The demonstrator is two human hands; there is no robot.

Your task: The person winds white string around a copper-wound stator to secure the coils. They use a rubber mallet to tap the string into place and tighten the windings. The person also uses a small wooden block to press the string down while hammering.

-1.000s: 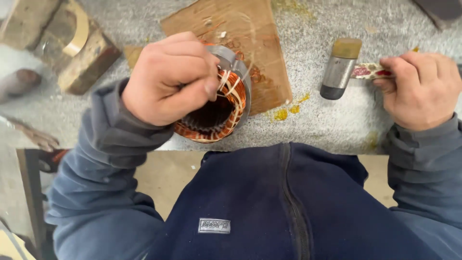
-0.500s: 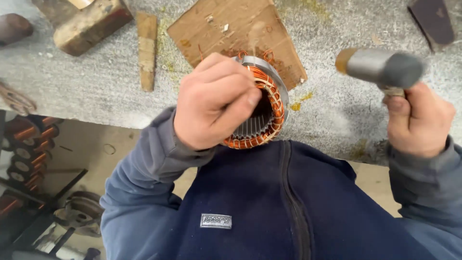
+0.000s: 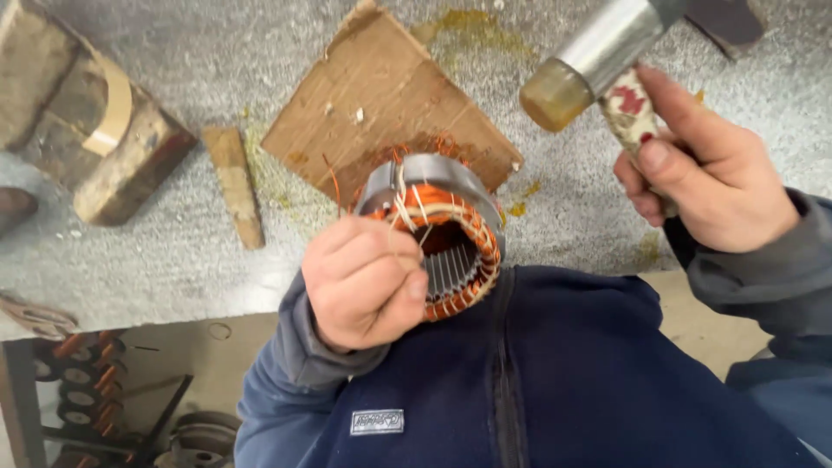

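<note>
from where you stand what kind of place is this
Probably a motor repair or rewinding workshop. The left hand holds a round grey stator wound with copper wire, the right hand grips a metal-headed mallet above a rough grey workbench, and more copper-wound parts sit on a rack below.

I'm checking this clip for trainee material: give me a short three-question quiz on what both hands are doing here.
1. True or false: the left hand grips the motor stator with copper windings.
2. What does the right hand hold? A) a screwdriver B) a mallet C) pliers
3. What flat thing lies on the grey bench just beyond the stator?

Key
1. True: the fingers wrap its near rim, and the stator is tipped so its bore faces the camera.
2. B: a metal-bodied mallet with a yellowish face, raised above the bench.
3. A wooden board.
</note>
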